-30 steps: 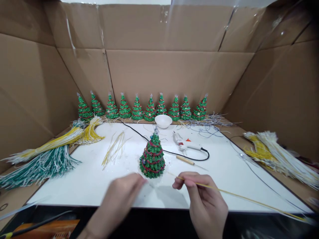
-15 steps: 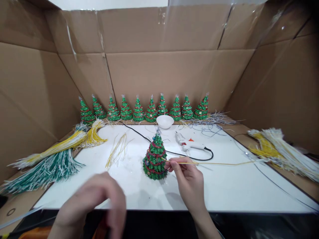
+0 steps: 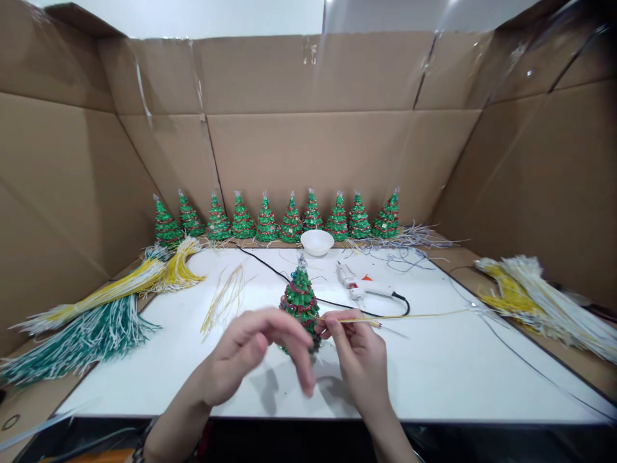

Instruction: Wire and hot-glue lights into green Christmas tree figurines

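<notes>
- The small tree (image 3: 299,299), a green cone wound with red bead strings and topped with a silvery tip, stands upright on the white worktop (image 3: 434,373), near its middle.
- The right hand (image 3: 359,350) sits just right of the small tree, its fingers (image 3: 337,325) pinched together on one end of a yellow strand (image 3: 419,316).
- The pinched end of that strand meets the small tree's right flank about halfway up, and the rest runs off to the right, low over the worktop.
- The left hand (image 3: 245,357) hovers in front of the small tree and slightly to its left. Its fingers are loosely curled and apart, gripping nothing, and they hide the tree's lower part. The hand is blurred.
- Behind the small tree and to its right lies a white glue gun (image 3: 359,287), and its black cord (image 3: 270,267) passes behind the tree.
- Further behind stands a white bowl (image 3: 317,242), and beyond it a row of trees (image 3: 289,222) lines the foot of the cardboard wall (image 3: 313,148).
- Left of the small tree lie loose yellow strands (image 3: 224,296), and well beyond them are yellow and green bundles (image 3: 96,308).
- Far to the right of the small tree rests a pale yellow bundle (image 3: 530,299).
</notes>
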Motion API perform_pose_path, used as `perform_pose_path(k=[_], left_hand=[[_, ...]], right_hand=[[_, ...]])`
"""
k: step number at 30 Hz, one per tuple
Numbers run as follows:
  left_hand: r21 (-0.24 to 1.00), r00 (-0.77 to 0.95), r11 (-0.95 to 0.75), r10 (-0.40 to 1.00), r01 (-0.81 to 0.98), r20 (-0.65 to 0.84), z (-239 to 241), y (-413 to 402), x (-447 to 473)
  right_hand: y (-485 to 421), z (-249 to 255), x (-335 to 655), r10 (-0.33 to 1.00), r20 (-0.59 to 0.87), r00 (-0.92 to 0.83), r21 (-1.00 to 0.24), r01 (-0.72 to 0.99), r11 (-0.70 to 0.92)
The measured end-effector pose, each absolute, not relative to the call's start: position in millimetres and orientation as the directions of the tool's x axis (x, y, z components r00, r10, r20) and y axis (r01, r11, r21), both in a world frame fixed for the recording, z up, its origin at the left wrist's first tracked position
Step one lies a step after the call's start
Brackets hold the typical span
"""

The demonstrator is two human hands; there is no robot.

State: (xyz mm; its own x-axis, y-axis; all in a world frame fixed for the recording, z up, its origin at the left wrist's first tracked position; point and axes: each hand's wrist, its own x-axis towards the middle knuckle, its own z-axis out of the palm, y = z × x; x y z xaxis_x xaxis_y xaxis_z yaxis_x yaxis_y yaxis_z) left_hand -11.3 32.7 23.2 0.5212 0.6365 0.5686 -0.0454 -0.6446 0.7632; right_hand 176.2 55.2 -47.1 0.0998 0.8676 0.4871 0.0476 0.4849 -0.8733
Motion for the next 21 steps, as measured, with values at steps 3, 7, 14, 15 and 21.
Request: perform_pose_path(k=[3, 7, 14, 15, 21], left_hand=[[0.455, 0.596, -0.679, 0.73, 0.576, 0.334, 31.4, 26.3, -12.5], [0.076, 0.22, -0.297, 0.834, 0.952, 0.506, 21.8, 39.5, -13.8], [0.571, 0.091, -0.774, 0.612, 0.274, 0.786, 14.4, 30.6, -11.3], [0.65, 0.216, -0.759, 0.641, 0.032, 0.737, 17.8, 22.9, -11.3], [0.547, 0.655, -0.662, 0.713, 0.513, 0.249, 31.2, 1.5, -11.5]], right_hand=[[54.9, -47.4, 176.5, 0.868, 0.489, 0.088, -0.872, 0.051, 0.486], [54.1, -48.1, 175.0, 0.867, 0.487, 0.105, -0.873, 0.044, 0.485], [54.3, -47.9, 174.9, 0.847, 0.524, 0.084, -0.851, 0.08, 0.519], [54.6, -47.9, 175.1, 0.843, 0.531, 0.084, -0.847, 0.081, 0.525], [56.5, -49.4, 176.2, 0.847, 0.527, 0.069, -0.847, 0.128, 0.517]])
